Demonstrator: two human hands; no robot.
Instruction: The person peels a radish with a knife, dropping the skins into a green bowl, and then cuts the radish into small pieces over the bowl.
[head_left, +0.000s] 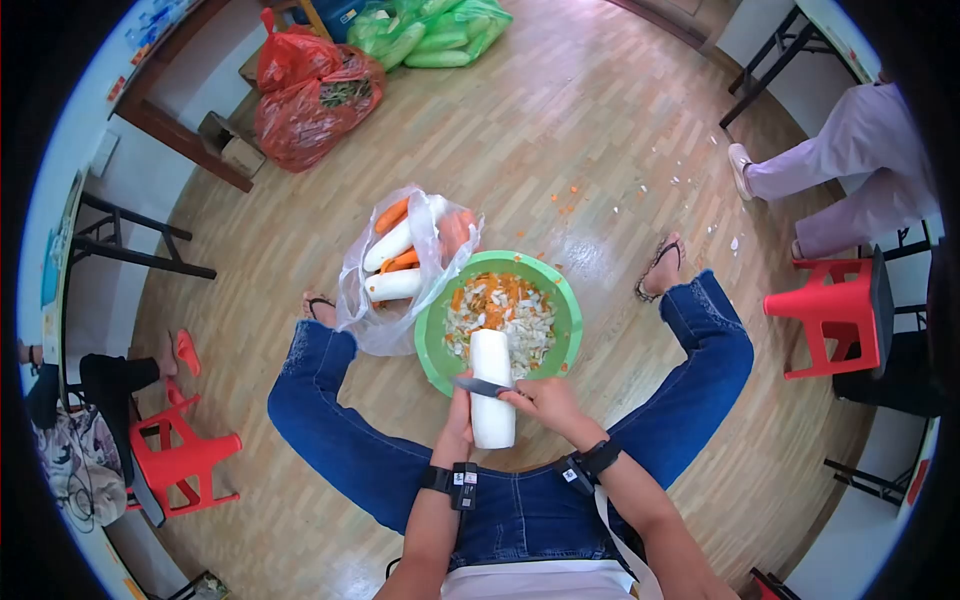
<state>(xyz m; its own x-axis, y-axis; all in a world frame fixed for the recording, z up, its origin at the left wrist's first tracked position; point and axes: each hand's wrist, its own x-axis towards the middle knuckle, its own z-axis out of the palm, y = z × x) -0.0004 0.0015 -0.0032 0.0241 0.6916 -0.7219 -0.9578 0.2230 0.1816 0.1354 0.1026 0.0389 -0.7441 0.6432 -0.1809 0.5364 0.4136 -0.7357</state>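
A thick white radish [493, 425], peeled and pale, is held lengthwise above my lap, its far end over a green basin [571, 340]. My left hand [459, 418] is closed round its left side. My right hand [556, 406] grips a knife [482, 386], whose dark blade lies crosswise over the radish. The handle is mostly hidden in my fingers. Chopped white pieces [530, 335] and orange carrot pieces [497, 292] fill the basin. Touching its left side, a clear plastic bag [375, 338] contains white radishes [395, 286] and carrots [392, 215].
Orange and white scraps [572, 190] are scattered on the wooden floor [600, 120]. Red bags [318, 100] and a green bag [440, 35] stand at the back left. Red stools [825, 305] flank me on both sides. Another person's legs [845, 150] are at right, and someone sits at left.
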